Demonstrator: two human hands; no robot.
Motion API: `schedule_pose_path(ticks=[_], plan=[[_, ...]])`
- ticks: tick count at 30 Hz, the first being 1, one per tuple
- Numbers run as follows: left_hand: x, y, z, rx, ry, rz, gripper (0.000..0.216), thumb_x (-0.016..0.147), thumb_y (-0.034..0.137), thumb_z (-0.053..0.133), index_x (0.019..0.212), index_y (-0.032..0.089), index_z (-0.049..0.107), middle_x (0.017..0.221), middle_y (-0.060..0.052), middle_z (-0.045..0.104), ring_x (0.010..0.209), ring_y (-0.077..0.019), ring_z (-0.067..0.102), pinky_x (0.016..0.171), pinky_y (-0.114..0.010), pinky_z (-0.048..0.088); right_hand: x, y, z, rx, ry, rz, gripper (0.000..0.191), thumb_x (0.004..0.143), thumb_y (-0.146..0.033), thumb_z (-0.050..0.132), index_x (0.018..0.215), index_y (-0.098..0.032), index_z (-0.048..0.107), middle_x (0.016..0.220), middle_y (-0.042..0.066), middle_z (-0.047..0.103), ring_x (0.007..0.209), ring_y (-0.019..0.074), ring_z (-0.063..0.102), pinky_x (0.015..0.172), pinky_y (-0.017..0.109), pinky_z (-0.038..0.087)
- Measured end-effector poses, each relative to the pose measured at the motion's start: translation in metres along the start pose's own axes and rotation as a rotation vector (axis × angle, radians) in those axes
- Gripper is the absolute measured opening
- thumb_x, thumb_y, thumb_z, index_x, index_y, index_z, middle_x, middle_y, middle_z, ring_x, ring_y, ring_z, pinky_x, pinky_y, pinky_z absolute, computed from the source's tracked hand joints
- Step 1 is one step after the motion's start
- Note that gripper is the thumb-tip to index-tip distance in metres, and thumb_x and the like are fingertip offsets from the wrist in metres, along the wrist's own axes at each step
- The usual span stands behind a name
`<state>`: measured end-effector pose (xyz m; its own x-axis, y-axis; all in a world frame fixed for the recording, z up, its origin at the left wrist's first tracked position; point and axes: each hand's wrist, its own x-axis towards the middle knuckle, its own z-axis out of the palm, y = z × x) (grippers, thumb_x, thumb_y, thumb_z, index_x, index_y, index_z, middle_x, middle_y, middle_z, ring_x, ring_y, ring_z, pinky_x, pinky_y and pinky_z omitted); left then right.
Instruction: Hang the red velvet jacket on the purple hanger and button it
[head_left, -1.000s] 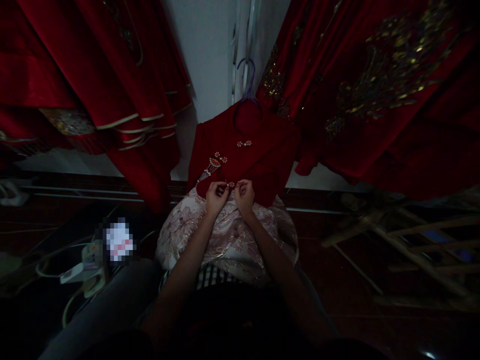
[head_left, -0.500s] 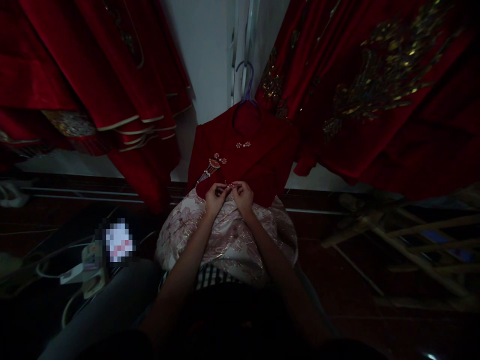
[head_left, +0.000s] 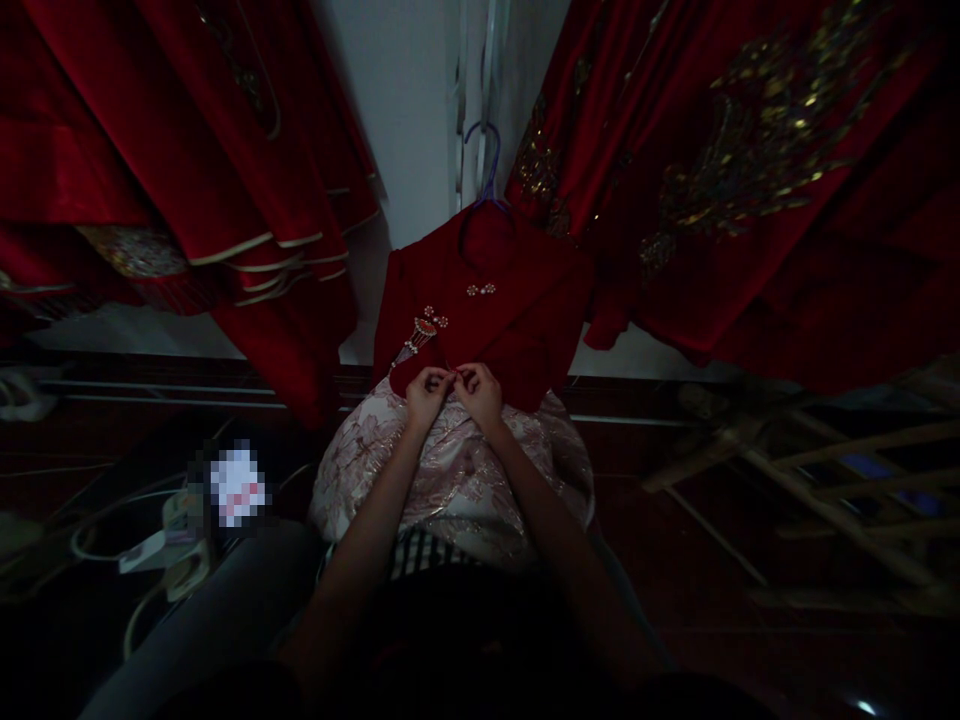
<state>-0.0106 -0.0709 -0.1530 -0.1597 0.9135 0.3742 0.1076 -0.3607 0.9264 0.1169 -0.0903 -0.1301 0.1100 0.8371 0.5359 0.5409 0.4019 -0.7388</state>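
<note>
A red jacket with beaded flower fasteners hangs in front of me, its lower part over a pink-and-white brocade skirt. One pair of beaded flowers sits below the collar. Another beaded fastener lies lower left, with a tasselled ornament under it. At the jacket's lower front, my left hand is closed in a pinch. My right hand pinches right beside it, fingertips nearly touching. Both work on a frog fastener there, mostly hidden by the fingers.
A purple hanger carries the jacket. Red garments hang at left and, with gold sequins, at right. A blurred-out lit rectangle and a power strip with cables are at lower left. A wooden frame stands at right.
The right hand has shifted left toward the left hand, and its fingers now cover the beads that showed between the fingertips. The whole view has shifted slightly.
</note>
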Motion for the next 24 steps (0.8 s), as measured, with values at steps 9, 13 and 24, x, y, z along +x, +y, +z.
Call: schedule_pose_path(ticks=[9,13,24], plan=[[0.03,0.015,-0.003,-0.255,-0.158,-0.361,0.035,0.074,0.049,0.065,0.07,0.014,0.065,0.067,-0.004,0.065,0.053,-0.0092,0.057,0.054,-0.023,0.047,-0.001,0.005,0.002,0.008,-0.005,0.026,0.022,0.073,-0.029,0.056,0.092,-0.021,0.051,0.082,-0.002,0.055,0.062,0.0114,0.05,0.063,0.024,0.04],[0.072,0.033,-0.004,-0.445,-0.087,-0.4,0.025,0.075,0.036,0.07,0.088,0.015,0.065,0.087,-0.006,0.069,0.068,-0.0089,0.064,0.07,-0.024,0.053,-0.002,0.006,0.003,0.017,0.001,0.037,0.019,0.074,-0.027,0.053,0.091,-0.021,0.05,0.08,-0.002,0.055,0.064,0.0123,0.05,0.063,0.024,0.04],[0.099,0.044,0.004,-0.419,-0.15,-0.337,0.021,0.071,0.034,0.072,0.082,0.018,0.065,0.093,-0.005,0.069,0.081,-0.0096,0.064,0.079,-0.027,0.052,0.0,0.011,0.005,0.043,0.012,0.052,0.016,0.074,-0.026,0.052,0.089,-0.021,0.05,0.076,-0.002,0.053,0.06,0.0121,0.049,0.062,0.024,0.039]])
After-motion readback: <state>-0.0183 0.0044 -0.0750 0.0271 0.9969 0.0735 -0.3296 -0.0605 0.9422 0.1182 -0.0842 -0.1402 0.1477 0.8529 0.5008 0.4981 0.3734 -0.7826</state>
